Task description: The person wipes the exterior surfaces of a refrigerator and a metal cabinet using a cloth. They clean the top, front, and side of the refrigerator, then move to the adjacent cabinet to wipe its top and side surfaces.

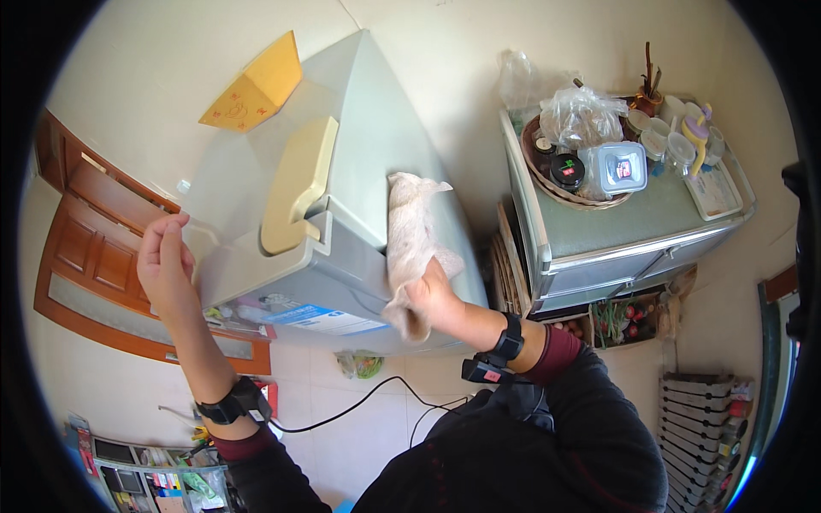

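My right hand (439,298) holds a whitish, worn cloth (410,224) against the upper edge and side of a grey refrigerator (372,141). Part of the cloth hangs below my fingers, and my fingertips are hidden in it. On the refrigerator's top, a cream plastic hinge cover (301,186) lies to the left of the cloth. A blue and white label (327,319) is stuck on the door. Raised on the left side is my left hand (165,253), its fingers curled in and its thumb against them, with nothing visible in it.
A yellow box (260,86) stands atop the refrigerator by the wall. To the right, a metal cabinet (577,231) carries a wicker basket (593,204), jars and a white tray (713,192). A black cable (346,410) runs from my left wristband. A wooden door (96,250) is at left.
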Demonstrator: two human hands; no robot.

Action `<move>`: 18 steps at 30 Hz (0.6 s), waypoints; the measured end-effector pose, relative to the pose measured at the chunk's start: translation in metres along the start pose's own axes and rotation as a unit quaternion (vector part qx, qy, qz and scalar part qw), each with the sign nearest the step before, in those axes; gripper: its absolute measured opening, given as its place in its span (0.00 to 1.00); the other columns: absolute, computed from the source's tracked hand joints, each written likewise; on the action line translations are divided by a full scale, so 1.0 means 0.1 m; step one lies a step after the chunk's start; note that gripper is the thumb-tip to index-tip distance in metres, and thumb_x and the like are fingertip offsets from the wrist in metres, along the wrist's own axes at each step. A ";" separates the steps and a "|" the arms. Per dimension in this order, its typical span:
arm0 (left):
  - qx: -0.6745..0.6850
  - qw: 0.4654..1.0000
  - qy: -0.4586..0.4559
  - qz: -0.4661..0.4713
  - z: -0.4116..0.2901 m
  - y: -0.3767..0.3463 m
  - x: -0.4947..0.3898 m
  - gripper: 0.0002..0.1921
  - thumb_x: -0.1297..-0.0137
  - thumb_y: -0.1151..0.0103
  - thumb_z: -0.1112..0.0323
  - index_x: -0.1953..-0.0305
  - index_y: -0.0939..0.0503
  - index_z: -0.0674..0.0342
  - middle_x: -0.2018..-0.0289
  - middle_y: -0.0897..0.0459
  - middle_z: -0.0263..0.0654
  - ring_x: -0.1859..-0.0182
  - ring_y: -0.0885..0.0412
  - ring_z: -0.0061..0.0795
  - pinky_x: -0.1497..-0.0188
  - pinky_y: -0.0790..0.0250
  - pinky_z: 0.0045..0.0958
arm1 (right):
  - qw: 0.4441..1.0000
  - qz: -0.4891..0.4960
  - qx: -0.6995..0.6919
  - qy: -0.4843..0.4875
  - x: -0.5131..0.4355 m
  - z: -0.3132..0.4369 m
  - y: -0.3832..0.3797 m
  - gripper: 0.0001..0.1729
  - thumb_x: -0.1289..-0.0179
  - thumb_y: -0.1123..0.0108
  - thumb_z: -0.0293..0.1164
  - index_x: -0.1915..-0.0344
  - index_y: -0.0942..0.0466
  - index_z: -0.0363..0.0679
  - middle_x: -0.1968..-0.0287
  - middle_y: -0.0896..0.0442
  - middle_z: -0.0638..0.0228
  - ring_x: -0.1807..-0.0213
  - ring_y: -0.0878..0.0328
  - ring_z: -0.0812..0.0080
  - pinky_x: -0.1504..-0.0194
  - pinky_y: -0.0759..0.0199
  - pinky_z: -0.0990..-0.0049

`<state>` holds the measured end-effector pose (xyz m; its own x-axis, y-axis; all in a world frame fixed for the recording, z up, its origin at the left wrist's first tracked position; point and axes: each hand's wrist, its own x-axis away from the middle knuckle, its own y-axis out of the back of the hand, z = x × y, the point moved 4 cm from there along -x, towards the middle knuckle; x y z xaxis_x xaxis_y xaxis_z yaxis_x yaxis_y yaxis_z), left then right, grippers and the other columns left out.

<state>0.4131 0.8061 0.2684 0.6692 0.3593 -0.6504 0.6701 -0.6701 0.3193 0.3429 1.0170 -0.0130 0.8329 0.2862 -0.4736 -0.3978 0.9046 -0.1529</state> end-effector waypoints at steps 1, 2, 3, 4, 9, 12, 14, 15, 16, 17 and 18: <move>0.004 1.000 -0.004 -0.001 0.00 0.01 0.01 0.07 0.29 0.47 0.67 0.62 0.19 0.61 0.81 0.34 0.19 0.80 0.42 0.05 0.79 0.57 0.12 | 0.999 0.009 0.027 -0.014 0.01 0.05 0.01 0.38 0.28 0.61 0.48 0.29 0.46 0.31 0.27 0.48 0.38 0.24 0.58 0.38 0.24 0.67 0.54; 0.002 1.000 -0.002 0.004 0.01 0.01 0.01 0.07 0.29 0.47 0.67 0.62 0.19 0.61 0.82 0.35 0.19 0.80 0.43 0.05 0.79 0.57 0.12 | 0.999 0.010 0.043 0.007 0.01 0.13 0.01 0.38 0.29 0.60 0.45 0.28 0.47 0.31 0.26 0.50 0.38 0.23 0.61 0.38 0.24 0.69 0.54; 0.004 1.000 -0.003 0.009 0.01 0.01 0.01 0.07 0.29 0.47 0.67 0.62 0.19 0.61 0.82 0.35 0.19 0.80 0.43 0.05 0.79 0.57 0.12 | 0.998 0.010 0.059 0.028 0.01 0.21 0.01 0.37 0.29 0.58 0.43 0.28 0.48 0.32 0.26 0.52 0.39 0.23 0.64 0.39 0.24 0.70 0.53; 0.010 1.000 -0.012 0.014 0.01 0.02 0.01 0.07 0.29 0.47 0.67 0.61 0.19 0.61 0.82 0.36 0.19 0.80 0.43 0.05 0.79 0.57 0.12 | 0.996 0.009 0.075 0.048 0.00 0.28 0.01 0.37 0.30 0.57 0.41 0.27 0.49 0.32 0.25 0.54 0.39 0.22 0.67 0.39 0.24 0.72 0.52; 0.004 1.000 -0.012 0.019 0.02 0.04 0.01 0.07 0.29 0.48 0.68 0.61 0.19 0.61 0.82 0.38 0.19 0.79 0.45 0.05 0.78 0.58 0.12 | 0.978 -0.005 0.109 0.178 -0.19 0.56 0.06 0.40 0.33 0.51 0.40 0.25 0.49 0.38 0.22 0.60 0.44 0.20 0.73 0.43 0.26 0.73 0.47; -0.003 1.000 -0.015 0.020 0.01 0.03 0.03 0.07 0.28 0.48 0.68 0.61 0.19 0.61 0.82 0.38 0.19 0.79 0.45 0.05 0.77 0.58 0.13 | 0.968 0.014 0.109 0.226 -0.35 0.61 0.14 0.41 0.33 0.49 0.42 0.25 0.48 0.40 0.22 0.62 0.46 0.20 0.72 0.47 0.26 0.72 0.47; -0.012 1.000 -0.015 0.019 -0.01 0.03 0.03 0.07 0.28 0.49 0.68 0.61 0.20 0.61 0.82 0.39 0.19 0.79 0.45 0.05 0.77 0.58 0.13 | 0.972 0.021 0.081 0.218 -0.42 0.61 0.16 0.41 0.33 0.49 0.42 0.25 0.49 0.40 0.22 0.61 0.46 0.19 0.71 0.48 0.26 0.71 0.48; -0.020 1.000 -0.017 0.016 -0.02 0.03 0.05 0.08 0.28 0.49 0.68 0.61 0.20 0.61 0.82 0.39 0.19 0.79 0.46 0.05 0.77 0.58 0.13 | 0.975 0.013 0.069 0.212 -0.46 0.59 0.17 0.41 0.33 0.49 0.42 0.25 0.49 0.41 0.22 0.61 0.47 0.19 0.70 0.49 0.25 0.70 0.50; -0.025 0.999 -0.023 0.009 -0.03 0.03 0.05 0.08 0.28 0.49 0.68 0.61 0.20 0.61 0.82 0.39 0.19 0.79 0.46 0.05 0.77 0.59 0.13 | 0.977 0.004 0.057 0.206 -0.51 0.57 0.18 0.41 0.33 0.49 0.42 0.25 0.49 0.41 0.22 0.61 0.47 0.20 0.69 0.49 0.25 0.69 0.51; -0.030 0.999 -0.019 0.008 -0.04 0.02 0.06 0.08 0.28 0.49 0.68 0.61 0.20 0.61 0.83 0.39 0.19 0.79 0.46 0.05 0.77 0.59 0.14 | 0.979 -0.004 0.043 0.201 -0.55 0.55 0.19 0.41 0.33 0.49 0.42 0.25 0.49 0.41 0.22 0.61 0.47 0.20 0.69 0.50 0.25 0.68 0.53; -0.031 0.999 -0.020 0.003 -0.04 0.01 0.07 0.08 0.28 0.49 0.68 0.62 0.20 0.61 0.83 0.39 0.19 0.79 0.46 0.05 0.77 0.60 0.14 | 0.978 -0.004 0.069 0.194 -0.61 0.52 0.20 0.41 0.33 0.50 0.42 0.25 0.49 0.41 0.22 0.61 0.47 0.20 0.68 0.50 0.25 0.68 0.54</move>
<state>0.4197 0.8104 0.2676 0.6606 0.3293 -0.6746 0.6862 -0.6295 0.3646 0.3038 1.0343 0.0577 0.6159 0.1614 -0.7711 -0.3135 0.9482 -0.0519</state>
